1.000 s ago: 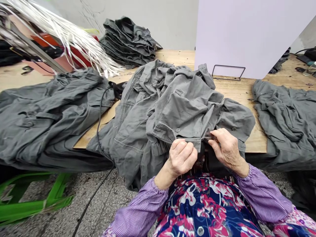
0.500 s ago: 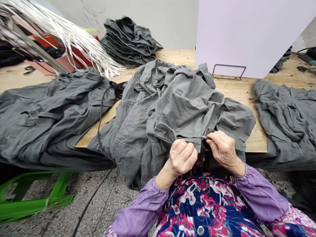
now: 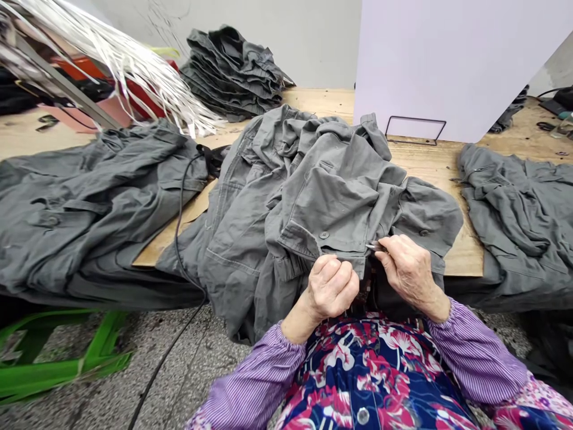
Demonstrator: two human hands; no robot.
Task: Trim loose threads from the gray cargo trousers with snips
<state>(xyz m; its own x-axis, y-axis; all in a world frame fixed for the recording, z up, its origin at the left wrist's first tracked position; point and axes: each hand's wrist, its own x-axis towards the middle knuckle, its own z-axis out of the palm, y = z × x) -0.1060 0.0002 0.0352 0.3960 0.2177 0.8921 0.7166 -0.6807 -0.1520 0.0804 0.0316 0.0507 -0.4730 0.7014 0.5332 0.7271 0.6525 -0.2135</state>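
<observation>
A grey garment (image 3: 331, 197) lies rumpled over the front edge of the wooden table, with a button and a stitched flap showing. My left hand (image 3: 333, 288) is closed on the garment's near edge, just below the button. To its right, my right hand (image 3: 406, 266) pinches a small metal tool (image 3: 372, 245), whose tip points left and meets the cloth at the flap's corner. Most of the tool is hidden by my fingers, so its kind is unclear.
Grey garments (image 3: 89, 209) lie at the left, more (image 3: 523, 221) at the right. Behind stand a folded stack (image 3: 233, 74), white strips (image 3: 129, 65), a pale panel (image 3: 439, 60) and a wire stand (image 3: 416, 142). A black cable (image 3: 179, 239) hangs down near a green stool (image 3: 67, 364).
My right hand has shifted slightly right, and more of the metal tool shows at its fingertips. My left hand keeps its hold on the cloth, almost unmoved.
</observation>
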